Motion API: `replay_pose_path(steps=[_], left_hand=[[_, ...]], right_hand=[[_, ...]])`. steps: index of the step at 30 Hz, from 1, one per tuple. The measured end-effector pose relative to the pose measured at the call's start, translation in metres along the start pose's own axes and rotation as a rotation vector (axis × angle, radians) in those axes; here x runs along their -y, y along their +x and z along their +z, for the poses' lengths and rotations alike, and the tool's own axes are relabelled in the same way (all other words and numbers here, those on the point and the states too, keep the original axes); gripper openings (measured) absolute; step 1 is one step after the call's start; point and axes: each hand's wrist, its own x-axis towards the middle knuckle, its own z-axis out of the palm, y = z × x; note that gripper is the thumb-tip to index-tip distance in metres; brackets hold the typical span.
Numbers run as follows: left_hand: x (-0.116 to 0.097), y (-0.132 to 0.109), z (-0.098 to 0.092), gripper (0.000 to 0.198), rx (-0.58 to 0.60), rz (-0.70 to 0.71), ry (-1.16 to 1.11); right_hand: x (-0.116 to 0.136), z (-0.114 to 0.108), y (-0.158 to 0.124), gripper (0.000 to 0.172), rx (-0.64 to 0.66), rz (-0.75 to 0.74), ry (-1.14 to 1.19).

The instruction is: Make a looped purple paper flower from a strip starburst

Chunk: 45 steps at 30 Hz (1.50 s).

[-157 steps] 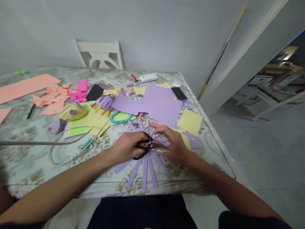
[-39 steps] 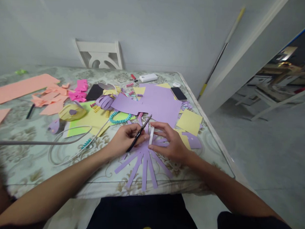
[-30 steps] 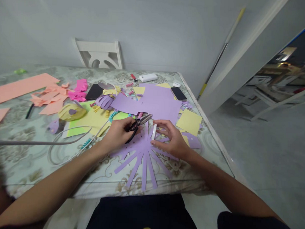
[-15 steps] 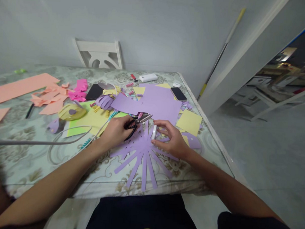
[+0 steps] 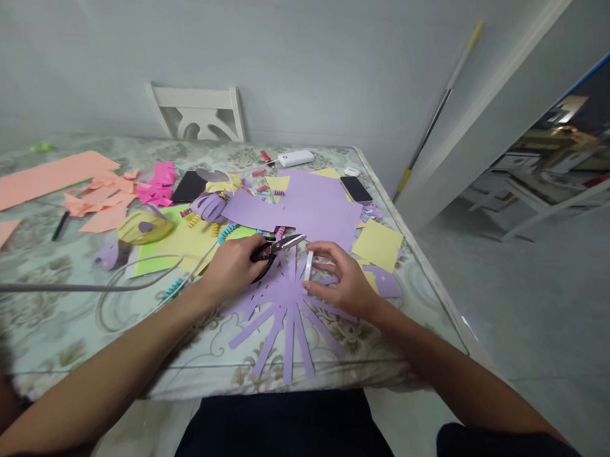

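Note:
Black-handled scissors (image 5: 279, 247) are gripped in my left hand (image 5: 234, 263), their blades pointing right. My right hand (image 5: 346, 280) pinches a white roll of tape (image 5: 308, 270) on edge between thumb and fingers, a short way right of the blade tips. Beneath both hands lies a purple paper starburst (image 5: 289, 308), its long strips fanning out towards the table's front edge. Part of it is hidden by my hands. Just beyond stands a large purple sheet (image 5: 320, 206) lying flat, with a second purple piece (image 5: 253, 209) overlapping it.
Yellow paper (image 5: 379, 244) and a phone (image 5: 356, 189) lie at the right. To the left are a yellow paper shape (image 5: 145, 226), orange sheets (image 5: 51, 176), pink scraps (image 5: 159, 182) and a grey cable (image 5: 83, 289). A white power bank (image 5: 296, 158) sits at the back.
Both hands stay almost in place, still holding the scissors and the tape. The view has shifted very slightly; the scissors' tips appear a little lower and closer to the tape.

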Motion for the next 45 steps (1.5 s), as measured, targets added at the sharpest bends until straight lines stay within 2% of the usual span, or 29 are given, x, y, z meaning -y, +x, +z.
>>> replay_pose_path(steps=[19,27,35,45], left_hand=[[-0.004,0.002,-0.004,0.013,0.073,-0.022,0.037],[0.005,0.004,-0.008,0.021,0.054,0.007,0.007],[-0.003,0.002,-0.012,0.029,0.081,0.046,-0.012],[-0.003,0.003,-0.009,0.018,0.190,0.054,0.088]], right_hand=[[0.005,0.000,0.000,0.050,0.001,-0.001,0.019],[-0.002,-0.009,0.006,0.050,0.042,0.176,0.267],[-0.004,-0.011,0.009,0.049,0.032,0.210,0.339],[-0.003,-0.011,0.009,0.050,0.064,0.206,0.319]])
